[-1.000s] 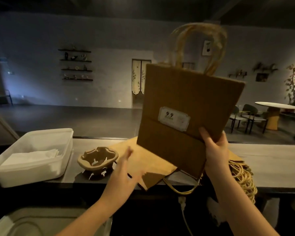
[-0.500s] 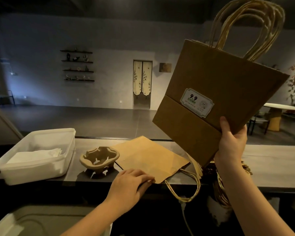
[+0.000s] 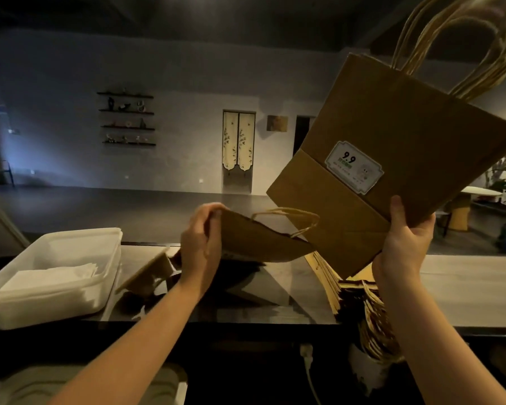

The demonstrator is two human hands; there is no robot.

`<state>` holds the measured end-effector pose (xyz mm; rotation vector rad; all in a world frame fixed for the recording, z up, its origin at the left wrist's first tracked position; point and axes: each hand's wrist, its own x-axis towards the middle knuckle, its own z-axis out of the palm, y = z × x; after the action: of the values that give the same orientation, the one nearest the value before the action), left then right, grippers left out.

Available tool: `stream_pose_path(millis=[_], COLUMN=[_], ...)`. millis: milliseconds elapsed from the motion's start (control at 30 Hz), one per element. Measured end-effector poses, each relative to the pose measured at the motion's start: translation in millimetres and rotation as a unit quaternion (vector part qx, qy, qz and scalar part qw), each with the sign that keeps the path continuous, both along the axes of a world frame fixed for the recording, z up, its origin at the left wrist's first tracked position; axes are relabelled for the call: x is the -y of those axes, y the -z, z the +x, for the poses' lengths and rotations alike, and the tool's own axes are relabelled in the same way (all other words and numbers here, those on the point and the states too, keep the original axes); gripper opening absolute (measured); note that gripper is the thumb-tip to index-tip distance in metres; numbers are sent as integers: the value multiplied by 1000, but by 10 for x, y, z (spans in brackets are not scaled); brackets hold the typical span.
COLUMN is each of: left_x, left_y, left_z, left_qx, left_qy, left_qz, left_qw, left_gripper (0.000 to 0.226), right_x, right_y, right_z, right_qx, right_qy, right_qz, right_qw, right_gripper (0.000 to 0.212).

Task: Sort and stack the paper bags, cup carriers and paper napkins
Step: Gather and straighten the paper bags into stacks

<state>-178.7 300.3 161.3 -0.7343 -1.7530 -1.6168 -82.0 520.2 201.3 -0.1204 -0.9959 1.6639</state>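
A person's right hand [image 3: 403, 247] grips a bag bundle [image 3: 406, 133] aloft by its folded base while the left hand [image 3: 200, 249], beside it, pinches a single bag [image 3: 257, 244] by its edge: light, floppy paper, likely steadiest at folds.

I see the labelled bag [image 3: 392, 147] raised in the upper right of the frame: flat, brown, tilted, twisted handles up, a white sticker at its fold. A second bag [image 3: 254, 244] hangs flat mid-frame. A stack of bags [image 3: 324, 273] lies lower right, handles overhanging. The cup carrier [image 3: 154, 271] tips on edge left of centre. White napkins [image 3: 50, 277] lie folded at the left.
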Motion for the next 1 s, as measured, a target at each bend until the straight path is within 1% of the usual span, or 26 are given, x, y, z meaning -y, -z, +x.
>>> stream_pose_path(millis=[67,133,200,300,367,467,700,833,900,1000], left_x=[-28,-61,-90,-107,-108,-115,-98,-118,-149,-209], left_y=[-107,-194,-236,-227,-193,-114,-72,-141,-213,-428], left_z=[-84,-141,-164,-172,-174,-203,-280,-349,-363,-364], left_qx=[-15,-19,5,37,59,87,147,139,128,112], left_qy=[-18,-42,-41,-39,-42,-27,24,31,35,43], left_qz=[21,32,51,73,84,93,164,188,189,185], left_qw=[1000,998,998,996,994,991,975,972,973,975], left_gripper=[14,13,14,17,18,16,20,19,19,16], right_x=[-22,-54,-88,-145,-194,-256,-190,-166,-165,-174], right_y=[-72,-152,-239,-374,-423,-386,-150,-177,-200,-188], right_z=[17,38,76,152,172,126,-50,-62,-56,-77], right_qx=[-15,-31,-52,-93,-101,-84,-30,-30,-32,-12], right_qy=[6,11,16,19,29,49,37,31,25,2], right_qz=[1,10,17,17,17,6,18,27,29,36], right_qw=[1000,999,998,995,994,995,999,999,999,999], right_gripper=[28,26,25,35,30,22,22,24,30,24])
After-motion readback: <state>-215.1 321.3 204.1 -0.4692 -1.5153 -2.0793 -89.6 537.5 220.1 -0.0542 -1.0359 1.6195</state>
